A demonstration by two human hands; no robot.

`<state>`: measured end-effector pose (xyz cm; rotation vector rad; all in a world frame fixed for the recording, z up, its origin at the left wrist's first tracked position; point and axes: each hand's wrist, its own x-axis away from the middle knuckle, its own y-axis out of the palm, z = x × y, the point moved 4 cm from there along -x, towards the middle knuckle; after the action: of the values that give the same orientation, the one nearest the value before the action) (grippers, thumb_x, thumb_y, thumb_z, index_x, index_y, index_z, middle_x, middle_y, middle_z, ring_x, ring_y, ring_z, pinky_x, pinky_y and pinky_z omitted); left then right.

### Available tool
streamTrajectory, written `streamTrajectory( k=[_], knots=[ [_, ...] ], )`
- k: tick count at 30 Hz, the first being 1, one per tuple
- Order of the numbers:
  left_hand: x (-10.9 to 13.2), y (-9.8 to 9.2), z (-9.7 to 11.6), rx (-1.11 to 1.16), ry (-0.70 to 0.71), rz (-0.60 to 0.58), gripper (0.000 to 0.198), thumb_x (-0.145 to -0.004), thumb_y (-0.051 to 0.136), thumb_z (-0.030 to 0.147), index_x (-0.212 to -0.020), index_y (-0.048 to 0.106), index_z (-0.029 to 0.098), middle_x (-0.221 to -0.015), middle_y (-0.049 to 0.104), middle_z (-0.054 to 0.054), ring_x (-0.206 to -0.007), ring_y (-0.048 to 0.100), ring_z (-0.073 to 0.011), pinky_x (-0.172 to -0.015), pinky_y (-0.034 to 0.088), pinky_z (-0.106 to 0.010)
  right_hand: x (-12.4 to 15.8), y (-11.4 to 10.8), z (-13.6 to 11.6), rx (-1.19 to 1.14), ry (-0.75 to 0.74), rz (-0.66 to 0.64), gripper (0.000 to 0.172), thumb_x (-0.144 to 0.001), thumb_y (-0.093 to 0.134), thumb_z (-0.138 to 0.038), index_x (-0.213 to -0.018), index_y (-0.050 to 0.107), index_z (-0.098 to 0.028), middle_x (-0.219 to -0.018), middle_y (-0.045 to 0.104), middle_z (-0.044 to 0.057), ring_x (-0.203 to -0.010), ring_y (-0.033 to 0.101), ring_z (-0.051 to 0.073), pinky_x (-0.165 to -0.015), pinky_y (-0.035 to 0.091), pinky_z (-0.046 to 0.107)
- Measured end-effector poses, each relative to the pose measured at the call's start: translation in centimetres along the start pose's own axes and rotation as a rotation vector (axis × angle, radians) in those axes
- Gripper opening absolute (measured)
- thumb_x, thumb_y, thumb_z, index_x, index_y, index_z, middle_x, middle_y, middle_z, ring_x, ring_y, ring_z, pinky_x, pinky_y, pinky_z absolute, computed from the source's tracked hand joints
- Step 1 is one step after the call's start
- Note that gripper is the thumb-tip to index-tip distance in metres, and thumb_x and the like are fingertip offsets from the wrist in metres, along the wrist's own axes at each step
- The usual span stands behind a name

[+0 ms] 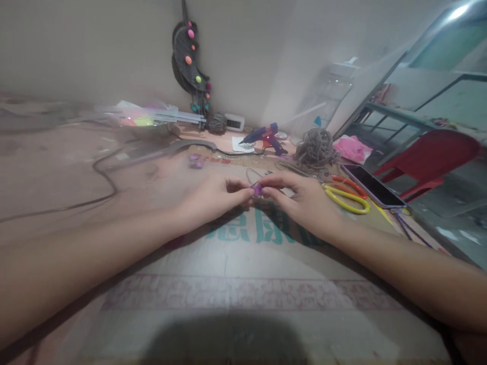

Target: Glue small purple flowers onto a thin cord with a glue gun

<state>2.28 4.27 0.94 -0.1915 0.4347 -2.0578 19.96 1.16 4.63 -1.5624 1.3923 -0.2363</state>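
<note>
A small purple piece (257, 189) is pinched between both my hands above the printed cardboard sheet (228, 294). It is too small and blurred to tell its kind. My left hand (222, 192) grips it from the left with thumb and fingertips. From the right, my right hand (294, 195) closes its thumb and forefinger on the other side. A thin grey strand (249, 175) curves up just behind the fingertips. More small purple pieces (196, 161) lie farther back on the left.
Scissors with orange and yellow handles (348, 198) and a phone (373, 185) lie at the right. Behind are a tangle of grey yarn (315, 147), a glue gun (264, 137) with a red light and a small digital clock (234, 122). A dark cord (108, 177) crosses the left side.
</note>
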Motion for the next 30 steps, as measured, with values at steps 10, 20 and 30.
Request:
streamTrajectory(
  k=[10,20,30],
  knots=[
    [0.3,0.3,0.6,-0.025,0.013,-0.060,0.027,-0.088,0.062,0.040,-0.077,0.072,0.018,-0.076,0.073,-0.003,-0.066,0.062,-0.0144,-0.061,0.045,-0.026,0.2,0.1,0.1,-0.028,-0.027,0.045,0.015,-0.090,0.066,-0.028,-0.101,0.075,-0.023,-0.100,0.079,0.005,-0.090,0.073,0.021,-0.083,0.057,0.035],
    [0.3,0.5,0.3,-0.025,0.040,-0.058,0.035,-0.092,0.058,0.051,-0.087,0.072,0.019,-0.081,0.073,-0.004,-0.072,0.064,-0.0165,-0.063,0.046,-0.027,-0.2,0.9,0.8,-0.297,0.165,0.029,0.016,-0.088,0.066,-0.029,-0.102,0.067,-0.020,-0.078,0.072,0.000,-0.071,0.066,0.014,-0.069,0.052,0.030],
    [0.6,0.7,0.3,-0.085,-0.007,-0.066,0.033,-0.090,0.057,0.049,-0.083,0.068,0.019,-0.072,0.067,-0.003,-0.058,0.056,-0.0137,-0.050,0.038,-0.025,0.1,0.9,-0.1,-0.228,0.082,0.048,0.012,-0.088,0.067,-0.028,-0.098,0.063,-0.022,-0.081,0.070,0.000,-0.073,0.064,0.014,-0.069,0.049,0.029]
  ],
)
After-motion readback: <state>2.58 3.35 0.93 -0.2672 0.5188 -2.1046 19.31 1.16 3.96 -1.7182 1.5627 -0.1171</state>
